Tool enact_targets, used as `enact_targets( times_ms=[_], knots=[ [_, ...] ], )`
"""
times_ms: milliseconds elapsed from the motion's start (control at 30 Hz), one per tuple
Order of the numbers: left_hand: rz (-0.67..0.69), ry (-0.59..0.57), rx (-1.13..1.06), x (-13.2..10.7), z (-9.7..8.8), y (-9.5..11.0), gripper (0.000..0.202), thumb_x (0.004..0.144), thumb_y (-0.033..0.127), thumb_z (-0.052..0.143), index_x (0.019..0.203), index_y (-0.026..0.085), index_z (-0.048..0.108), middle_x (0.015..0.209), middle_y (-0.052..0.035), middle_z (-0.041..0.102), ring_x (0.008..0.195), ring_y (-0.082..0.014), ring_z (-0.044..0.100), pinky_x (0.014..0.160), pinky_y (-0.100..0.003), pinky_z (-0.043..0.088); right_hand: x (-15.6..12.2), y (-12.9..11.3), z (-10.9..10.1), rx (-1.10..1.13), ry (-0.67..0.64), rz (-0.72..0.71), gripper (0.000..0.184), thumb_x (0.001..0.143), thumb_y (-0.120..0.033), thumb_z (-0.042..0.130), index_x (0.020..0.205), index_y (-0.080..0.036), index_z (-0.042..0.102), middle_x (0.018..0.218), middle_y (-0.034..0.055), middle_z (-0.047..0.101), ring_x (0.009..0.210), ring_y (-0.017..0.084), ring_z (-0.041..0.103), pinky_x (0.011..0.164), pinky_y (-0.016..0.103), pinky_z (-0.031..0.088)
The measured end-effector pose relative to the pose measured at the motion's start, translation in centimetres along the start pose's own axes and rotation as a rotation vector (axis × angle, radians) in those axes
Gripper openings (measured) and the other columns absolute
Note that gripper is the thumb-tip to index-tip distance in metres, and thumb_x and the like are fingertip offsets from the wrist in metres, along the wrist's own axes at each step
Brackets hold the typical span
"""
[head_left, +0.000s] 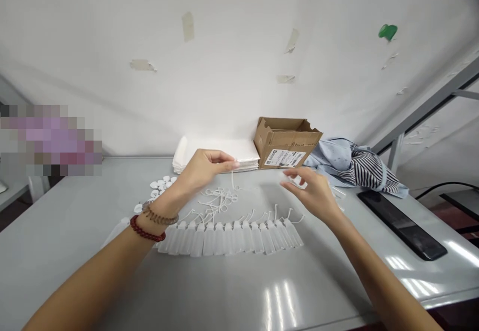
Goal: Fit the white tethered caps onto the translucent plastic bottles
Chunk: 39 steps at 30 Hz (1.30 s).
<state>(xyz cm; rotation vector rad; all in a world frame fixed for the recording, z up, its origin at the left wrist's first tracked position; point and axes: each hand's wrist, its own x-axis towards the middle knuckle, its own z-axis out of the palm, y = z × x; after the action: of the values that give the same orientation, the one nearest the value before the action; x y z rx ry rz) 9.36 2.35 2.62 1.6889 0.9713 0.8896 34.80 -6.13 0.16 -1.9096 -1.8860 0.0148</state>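
My left hand (207, 169), with two beaded bracelets at its wrist, is above the table. Its thumb and forefinger pinch a thin white looped strap (232, 178) that hangs downward. More such straps (220, 199) lie in a loose pile below it. My right hand (309, 189) is further right, thumb and fingers apart; something clear shows behind the fingers, too unclear to name. Between the forearms, a row of translucent white tube-like pieces (228, 239) lies side by side, several with thin white straps at their tops. Small white heart-like pieces (160, 185) lie left, partly behind my left arm.
A stack of white envelopes or sheets (243, 151) is against the wall, beside an open cardboard box (288, 144). Right of it are a bundle of blue and striped cloth (359, 166) and a long black object (402, 225). A metal frame (396, 146) stands at the right.
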Motion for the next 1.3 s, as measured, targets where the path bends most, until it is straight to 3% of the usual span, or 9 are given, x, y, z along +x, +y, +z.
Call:
enact_targets(
  times_ms=[133,300,567,800,1067,1200,1300],
  knots=[
    [0.024,0.027,-0.124,-0.7,-0.4,1.3,0.023,0.071,0.038,0.074,0.079,0.016,0.072,0.086,-0.0050,0.072,0.087,-0.0173,0.063,0.080,-0.030,0.047,0.4,-4.7,0.5,0.383,0.164,-0.114,0.019,0.080,-0.035,0.062,0.093,-0.021,0.065,0.094,0.0034,0.072,0.077,0.018,0.064,0.069,0.032,0.051],
    [0.041,0.020,-0.130,-1.7,-0.1,2.0,0.027,0.068,0.036,0.076,0.083,0.015,0.069,0.081,-0.0027,0.071,0.081,-0.0160,0.064,0.077,-0.030,0.049,0.5,-7.2,1.1,0.432,0.281,-0.233,0.020,0.082,-0.036,0.063,0.095,-0.021,0.064,0.092,0.0032,0.071,0.076,0.018,0.064,0.074,0.035,0.052],
    [0.091,-0.097,-0.033,-3.0,1.3,2.3,0.023,0.074,0.037,0.070,0.083,0.015,0.072,0.080,-0.0042,0.072,0.080,-0.0191,0.065,0.074,-0.033,0.050,-0.9,-8.2,2.2,0.338,0.397,-0.357,0.013,0.087,-0.029,0.058,0.098,-0.023,0.061,0.089,0.0030,0.071,0.075,0.017,0.065,0.069,0.032,0.053],
    [0.038,-0.099,0.032,-2.8,0.6,2.1,0.024,0.080,0.039,0.063,0.076,0.019,0.075,0.077,-0.0030,0.071,0.072,-0.0161,0.059,0.069,-0.031,0.047,-1.4,-8.0,2.9,0.279,0.456,-0.382,0.012,0.087,-0.024,0.059,0.098,-0.022,0.060,0.089,0.0041,0.071,0.078,0.019,0.066,0.068,0.031,0.053],
    [-0.063,-0.296,-0.256,-2.4,1.5,0.8,0.022,0.078,0.037,0.065,0.073,0.017,0.073,0.065,-0.0002,0.058,0.062,-0.0107,0.048,0.067,-0.029,0.042,-2.1,-7.8,3.3,0.228,0.461,-0.394,0.017,0.087,-0.024,0.059,0.104,-0.022,0.058,0.093,0.0041,0.072,0.082,0.018,0.067,0.071,0.031,0.054],
    [-0.137,-0.277,-0.351,-2.5,2.2,0.4,0.023,0.074,0.038,0.069,0.081,0.016,0.071,0.073,-0.0008,0.058,0.065,-0.0108,0.049,0.067,-0.029,0.042,-2.1,-7.6,3.4,0.189,0.504,-0.437,0.023,0.087,-0.017,0.059,0.108,-0.023,0.058,0.097,0.0040,0.072,0.084,0.018,0.067,0.074,0.030,0.054],
    [-0.198,-0.278,-0.424,-2.6,2.6,0.4,0.022,0.074,0.038,0.069,0.074,0.016,0.066,0.071,0.0011,0.053,0.064,-0.0098,0.047,0.064,-0.027,0.040,-2.2,-7.4,3.4,0.178,0.533,-0.466,0.026,0.086,-0.014,0.059,0.111,-0.022,0.058,0.099,0.0049,0.073,0.085,0.018,0.068,0.073,0.031,0.055]
  ],
)
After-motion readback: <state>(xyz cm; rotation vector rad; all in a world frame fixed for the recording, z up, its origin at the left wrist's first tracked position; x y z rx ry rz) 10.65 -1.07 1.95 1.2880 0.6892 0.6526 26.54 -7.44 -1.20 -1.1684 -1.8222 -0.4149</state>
